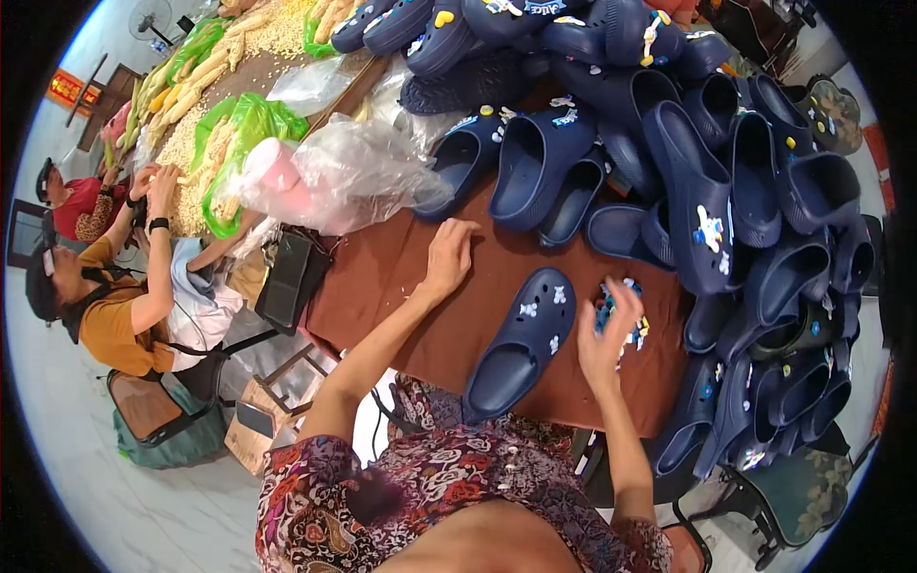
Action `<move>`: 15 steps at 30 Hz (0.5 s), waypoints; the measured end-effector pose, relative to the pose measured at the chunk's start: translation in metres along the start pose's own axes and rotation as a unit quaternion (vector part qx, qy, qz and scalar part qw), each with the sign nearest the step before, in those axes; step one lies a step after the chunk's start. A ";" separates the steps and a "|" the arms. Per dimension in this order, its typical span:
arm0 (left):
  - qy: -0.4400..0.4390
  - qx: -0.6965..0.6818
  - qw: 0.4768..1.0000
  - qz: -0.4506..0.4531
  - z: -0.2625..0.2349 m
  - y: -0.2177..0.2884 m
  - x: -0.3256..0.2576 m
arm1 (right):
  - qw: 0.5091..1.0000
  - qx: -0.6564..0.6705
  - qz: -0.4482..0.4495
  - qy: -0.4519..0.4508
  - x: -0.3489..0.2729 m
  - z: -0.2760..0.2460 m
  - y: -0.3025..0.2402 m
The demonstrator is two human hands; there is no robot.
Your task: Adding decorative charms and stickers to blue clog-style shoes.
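Raised block lettering on pale-blue and white plastic charm (544, 7), dark-blue foam clog (504, 27); yellow characters, too small, on red rectangular sign (73, 91).

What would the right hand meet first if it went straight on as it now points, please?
The right hand would probably meet the charms around its fingertips first; depth is unclear, so it may already touch them.

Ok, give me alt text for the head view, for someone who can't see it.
The wearer's right hand is over a small pile of colourful charms beside a decorated navy clog, while the left hand rests on a brown tablecloth. More navy clogs are heaped ahead and to the right; at left, two people are beside corn.
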State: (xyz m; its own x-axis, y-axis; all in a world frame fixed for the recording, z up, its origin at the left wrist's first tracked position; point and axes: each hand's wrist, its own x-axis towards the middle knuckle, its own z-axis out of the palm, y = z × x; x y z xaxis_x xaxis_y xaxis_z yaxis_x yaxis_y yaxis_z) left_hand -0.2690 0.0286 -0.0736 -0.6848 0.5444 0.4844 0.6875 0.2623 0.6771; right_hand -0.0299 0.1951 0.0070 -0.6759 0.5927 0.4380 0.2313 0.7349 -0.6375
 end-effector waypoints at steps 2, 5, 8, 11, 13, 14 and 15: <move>-0.002 -0.029 1.000 -0.005 0.002 0.005 0.000 | 0.997 -0.021 -0.060 -0.038 0.038 0.023 -0.021; -0.005 -0.065 0.998 -0.011 0.004 0.008 0.002 | 0.987 -0.037 -0.150 -0.042 0.076 0.067 -0.030; -0.029 -0.062 0.998 -0.012 0.003 0.011 0.003 | 0.967 -0.100 -0.230 -0.047 0.103 0.081 -0.031; -0.052 -0.024 0.998 -0.016 0.002 0.006 0.008 | 0.968 -0.037 -0.207 -0.139 0.119 0.072 -0.034; -0.056 -0.006 0.998 -0.021 0.010 0.006 0.013 | 0.981 0.029 -0.163 -0.104 0.128 0.058 -0.034; -0.086 0.007 0.996 -0.028 0.016 0.008 0.018 | 0.983 0.046 -0.149 -0.091 0.134 0.051 -0.032; -0.117 0.022 0.992 -0.032 0.021 0.009 0.023 | 0.986 0.085 -0.110 -0.097 0.137 0.046 -0.032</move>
State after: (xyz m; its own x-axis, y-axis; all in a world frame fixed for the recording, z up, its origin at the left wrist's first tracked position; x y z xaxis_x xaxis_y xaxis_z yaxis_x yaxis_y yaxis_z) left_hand -0.2734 0.0604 -0.0678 -0.6564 0.6943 0.2953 0.6573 0.3340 0.6756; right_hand -0.1622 0.2378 0.0586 -0.8212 0.3392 0.4589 -0.0455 0.7626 -0.6452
